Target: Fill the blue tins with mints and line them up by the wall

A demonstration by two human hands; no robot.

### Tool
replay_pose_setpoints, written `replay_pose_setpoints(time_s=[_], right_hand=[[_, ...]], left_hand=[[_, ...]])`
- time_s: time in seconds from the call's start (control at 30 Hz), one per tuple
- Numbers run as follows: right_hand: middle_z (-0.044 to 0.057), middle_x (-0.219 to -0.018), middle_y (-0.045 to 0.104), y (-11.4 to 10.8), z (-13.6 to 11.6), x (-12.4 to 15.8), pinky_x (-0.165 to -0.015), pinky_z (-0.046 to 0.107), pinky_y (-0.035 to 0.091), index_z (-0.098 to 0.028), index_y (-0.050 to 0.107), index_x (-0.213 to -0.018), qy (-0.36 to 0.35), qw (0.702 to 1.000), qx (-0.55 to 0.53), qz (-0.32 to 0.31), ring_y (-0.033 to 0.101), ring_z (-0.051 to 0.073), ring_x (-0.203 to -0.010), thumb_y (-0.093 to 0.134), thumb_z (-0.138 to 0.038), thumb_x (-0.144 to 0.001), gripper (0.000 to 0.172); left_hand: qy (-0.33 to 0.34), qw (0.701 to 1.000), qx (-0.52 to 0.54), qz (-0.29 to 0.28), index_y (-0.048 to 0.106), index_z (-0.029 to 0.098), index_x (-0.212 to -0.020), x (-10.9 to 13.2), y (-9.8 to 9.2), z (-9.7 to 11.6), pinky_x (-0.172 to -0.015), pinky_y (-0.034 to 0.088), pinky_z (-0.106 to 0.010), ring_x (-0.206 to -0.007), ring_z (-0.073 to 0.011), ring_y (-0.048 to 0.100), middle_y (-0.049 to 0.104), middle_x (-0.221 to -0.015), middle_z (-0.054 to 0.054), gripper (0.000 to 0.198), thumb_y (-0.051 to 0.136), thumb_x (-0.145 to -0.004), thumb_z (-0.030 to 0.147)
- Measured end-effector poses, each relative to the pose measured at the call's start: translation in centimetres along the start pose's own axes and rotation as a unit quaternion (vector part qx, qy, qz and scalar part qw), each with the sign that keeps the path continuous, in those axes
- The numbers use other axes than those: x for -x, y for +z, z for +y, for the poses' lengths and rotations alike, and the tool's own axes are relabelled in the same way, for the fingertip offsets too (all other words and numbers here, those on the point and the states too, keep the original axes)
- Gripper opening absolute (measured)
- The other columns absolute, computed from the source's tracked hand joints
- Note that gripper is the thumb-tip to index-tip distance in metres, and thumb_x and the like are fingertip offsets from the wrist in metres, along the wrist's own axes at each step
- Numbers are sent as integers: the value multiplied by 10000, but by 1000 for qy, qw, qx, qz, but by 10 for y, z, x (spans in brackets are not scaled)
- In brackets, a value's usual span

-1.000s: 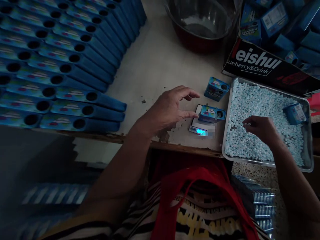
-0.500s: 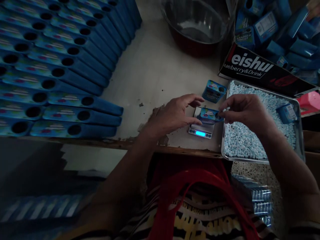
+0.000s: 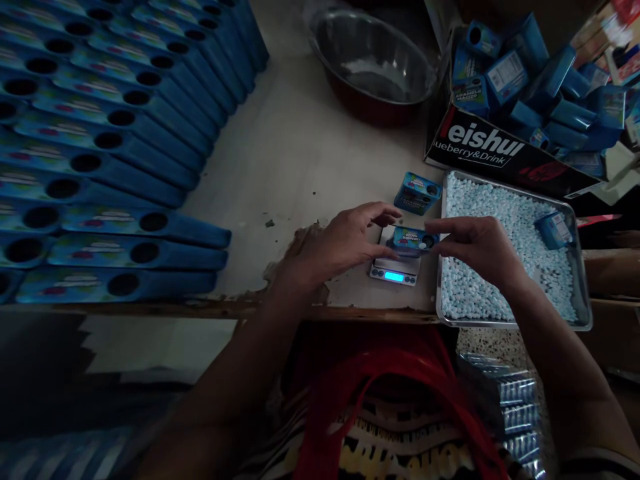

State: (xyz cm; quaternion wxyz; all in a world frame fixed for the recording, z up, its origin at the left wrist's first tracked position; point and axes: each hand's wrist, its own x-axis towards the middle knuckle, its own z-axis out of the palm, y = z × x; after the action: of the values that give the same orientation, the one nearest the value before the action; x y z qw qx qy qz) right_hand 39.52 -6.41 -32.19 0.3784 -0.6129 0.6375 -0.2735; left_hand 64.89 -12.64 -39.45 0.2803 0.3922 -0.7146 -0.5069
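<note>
Observed at the bench (image 3: 300, 160): a small blue box (image 3: 407, 238) lies flat on a pocket scale (image 3: 395, 272) with a lit display, just left of a metal tray (image 3: 510, 325) filled with pale blue pellets (image 3: 480, 287). The left hand (image 3: 345, 243) has its grip closed loosely on the box's left end, thumb against the side and fingers arched over the top. The right hand (image 3: 480, 250) has its fingertips pinched together at the round opening on the box's right end; whether a pellet sits between them cannot be told in this light. A second box (image 3: 417, 192) stands just behind the scale, and another box (image 3: 553, 229) rests in the tray. Rows of blue cartons (image 3: 100, 167) cover the left of the bench; a steel bowl (image 3: 373, 60) sits at the far side. Judgement: the left thumb's pressure will likely skew the reading, so that hand should only steady the box lightly and lift clear before the figure is read. Pellets are best fed singly, squarely over the hole.
</note>
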Motion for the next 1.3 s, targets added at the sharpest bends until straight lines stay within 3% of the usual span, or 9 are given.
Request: replay_pose_setpoints(time_s=[0.13, 0.23, 0.37, 0.47, 0.77, 1.0, 1.3], right_hand=[[47, -1064, 880, -6, -3, -4, -773, 388, 687, -267, 895, -1192, -25, 999, -44, 9, 813, 243, -876, 936, -279, -786, 408], [61, -1010, 855, -23, 2, -10, -735, 359, 691, -230, 862, -1111, -28, 992, -105, 60, 807, 210, -812, 935, -324, -827, 308], [45, -931, 831, -52, 27, -24, -611, 263, 648, -224, 803, -994, 32, 976, -177, 123, 778, 165, -731, 1004, -342, -759, 331], [14, -861, 808, -63, 47, -34, -545, 193, 596, -230, 773, -934, 59, 964, -230, 119, 729, 113, -654, 1034, -329, -729, 346], [18, -829, 790, -53, 56, -34, -525, 182, 568, -212, 791, -933, 56, 954, -286, 74, 702, 98, -626, 1026, -295, -745, 312], [16, -827, 791, -53, 67, -28, -541, 175, 536, -213, 801, -916, 67, 946, -309, 74, 673, 85, -638, 1030, -329, -731, 316], [23, -826, 799, -38, 60, -30, -569, 180, 514, -200, 827, -893, 72, 932, -354, 40, 653, 78, -652, 1096, -519, -626, 495]], left_hand=[[-3, 1000, 3, 10, 780, 303, -1321, 0, -2, -3, -1061, 599, -453, -1257, -324, 736, 817, -1273, -67, 656, 1021, -712, 267], [7, 1000, -6, 16, 779, 293, -1327, 3, -6, -3, -1100, 585, -476, -1264, -331, 735, 811, -1300, -76, 676, 1041, -705, 332], [26, 999, -19, 3, 768, 268, -1321, 4, -8, 8, -1131, 574, -466, -1266, -316, 738, 808, -1306, -72, 607, 1008, -771, 364], [42, 999, -33, -4, 762, 246, -1314, 0, -2, 19, -1142, 562, -438, -1281, -295, 726, 798, -1325, -65, 538, 970, -822, 318], [65, 997, -48, -10, 771, 207, -1239, -18, 15, 26, -1136, 537, -404, -1268, -274, 708, 783, -1304, -66, 462, 955, -816, 237], [96, 994, -33, -30, 786, 214, -1036, -19, 20, 23, -1146, 523, -428, -1216, -275, 712, 764, -1235, -57, 321, 970, -778, 268], [83, 994, -51, -48, 858, 242, -918, -21, 23, 21, -1143, 537, -446, -1250, -287, 720, 744, -1337, -73, 155, 965, -807, 262]])
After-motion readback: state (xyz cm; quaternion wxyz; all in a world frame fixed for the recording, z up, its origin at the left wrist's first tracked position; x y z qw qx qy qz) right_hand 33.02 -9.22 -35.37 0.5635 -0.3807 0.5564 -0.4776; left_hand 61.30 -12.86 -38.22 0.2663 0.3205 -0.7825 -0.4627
